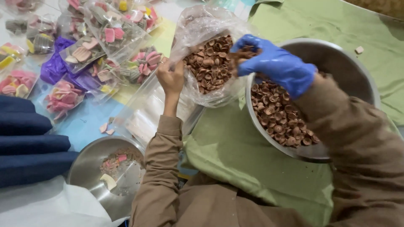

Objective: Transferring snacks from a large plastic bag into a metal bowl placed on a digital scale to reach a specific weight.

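clear plastic bag (206, 63) held open and tilted, just left of the large steel bowl (353, 67), roughly half filled with small brown cup-shaped pieces (210, 63). left hand (170, 77), bare, pinches the bag's near rim shut between fingers and thumb, keeping the mouth spread. right hand (273, 63), in a blue glove, sits at the bag's mouth with fingers curled around a clutch of the brown pieces; exact finger closure partly hidden by the pieces themselves.

progress, judged: bag well on the way to full. the large bowl holds a good layer of the same pieces along its left side, so plenty remains to move.

surroundings: bowl rests on a green cloth (235, 155). to the left, many sealed clear packets of pink and mixed-colour pieces (105, 33) lie on a pale blue surface, with flat empty bags (143, 113) just beside the left forearm. a smaller steel bowl (90, 168) with pink crumbs sits near the left elbow. folded dark blue cloth (29, 143) at far left. nothing blocks the path between bowl and bag.
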